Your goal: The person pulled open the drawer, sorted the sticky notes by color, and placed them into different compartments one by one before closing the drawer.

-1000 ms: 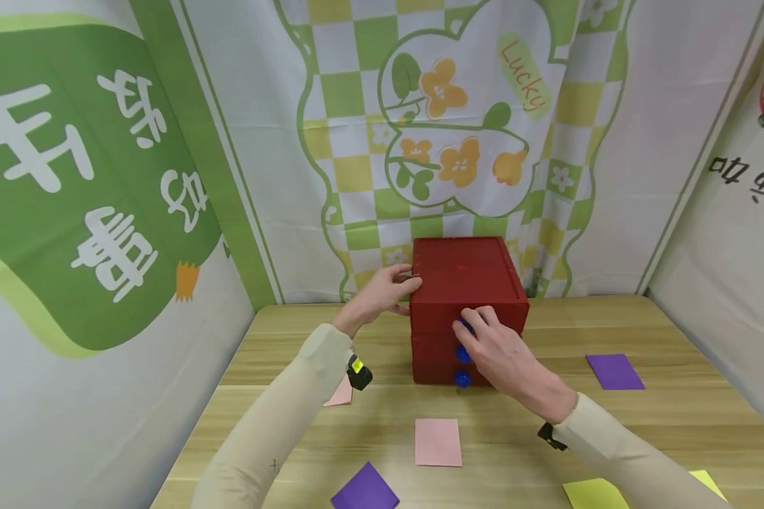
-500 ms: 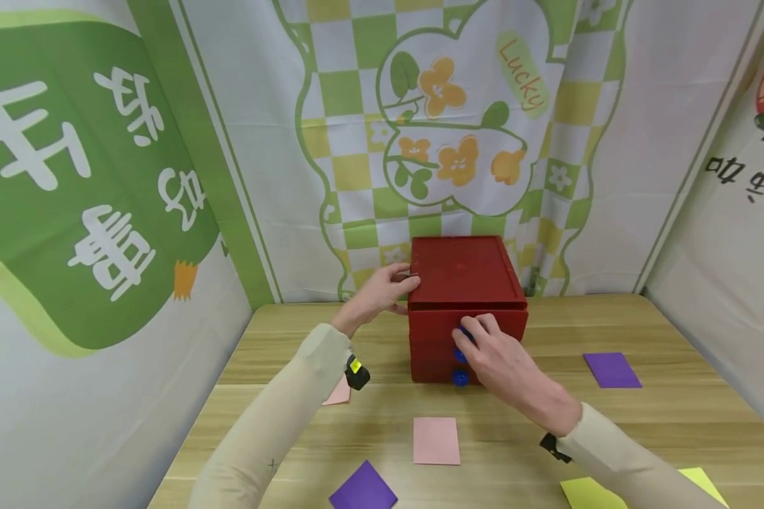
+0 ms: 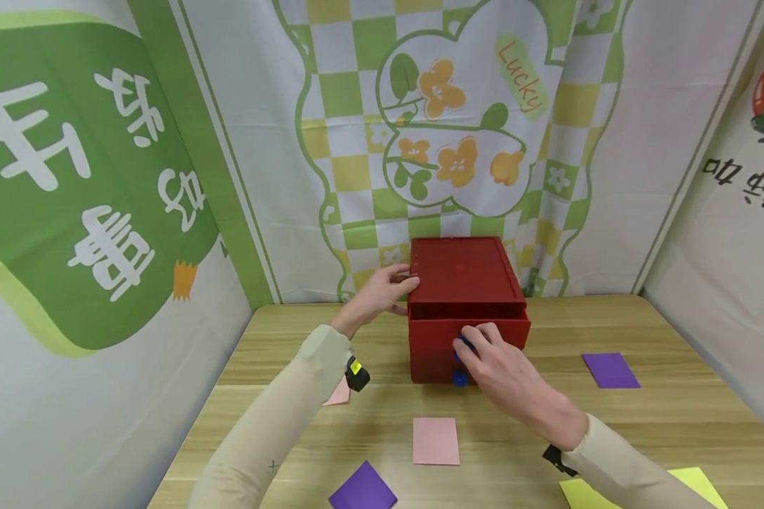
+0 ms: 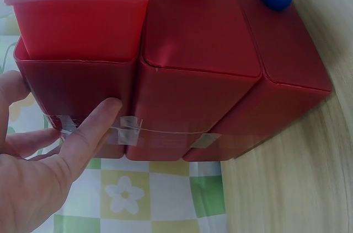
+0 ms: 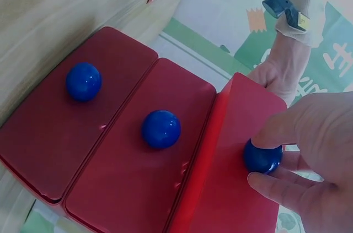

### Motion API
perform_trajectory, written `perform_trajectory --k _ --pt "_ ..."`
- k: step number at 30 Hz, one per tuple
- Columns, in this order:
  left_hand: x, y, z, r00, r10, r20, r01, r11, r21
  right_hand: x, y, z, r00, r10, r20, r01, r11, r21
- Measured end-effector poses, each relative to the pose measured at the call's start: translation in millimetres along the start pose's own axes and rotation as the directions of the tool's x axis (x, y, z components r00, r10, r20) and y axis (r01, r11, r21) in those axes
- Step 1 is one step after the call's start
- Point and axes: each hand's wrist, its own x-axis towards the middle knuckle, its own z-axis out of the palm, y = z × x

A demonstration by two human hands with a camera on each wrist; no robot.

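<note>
On the wood-grain surface, toward its far edge, we see a red three-drawer cabinet with its top drawer part-way out.
Its fronts face us, each one's long side running left to right; the casing is smooth, dark and slightly glossy, and the projecting drawer's side wall shows brighter. The left hand reaches to the cabinet's left side, fingers spread and touching it, its grip relaxed and clasping nothing. The right hand angles in from the right, its grip closed round the top drawer's blue knob, thumb and fingertips on the ball.
</note>
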Motion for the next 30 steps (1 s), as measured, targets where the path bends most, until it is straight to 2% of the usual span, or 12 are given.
perform_trajectory --k 8,12,19,26,30 --pt "-12.7 16.1 1.3 0.998 -0.022 0.052 0.022 1.000 0.010 -5.0 -6.4 -5.2 1.000 0.007 -0.005 -0.006 0.999 0.045" --pt "-16.9 19.7 2.5 0.999 -0.018 0.049 0.017 1.000 0.016 -7.1 -9.1 -8.6 1.000 0.005 -0.016 -0.005 0.999 0.052" --pt "0.1 0.1 0.5 1.000 -0.010 -0.017 0.010 1.000 -0.002 -9.7 -13.1 -14.7 1.000 0.011 -0.011 -0.010 0.998 0.066" --pt "-1.1 0.5 1.1 1.000 -0.008 -0.027 0.008 1.000 0.000 -12.7 -16.6 -17.9 0.998 -0.002 -0.063 0.007 0.997 0.078" --pt "-2.2 1.7 1.0 1.000 0.000 -0.019 0.000 1.000 0.003 -14.0 -18.7 -20.7 0.998 -0.012 -0.064 0.017 0.996 0.083"
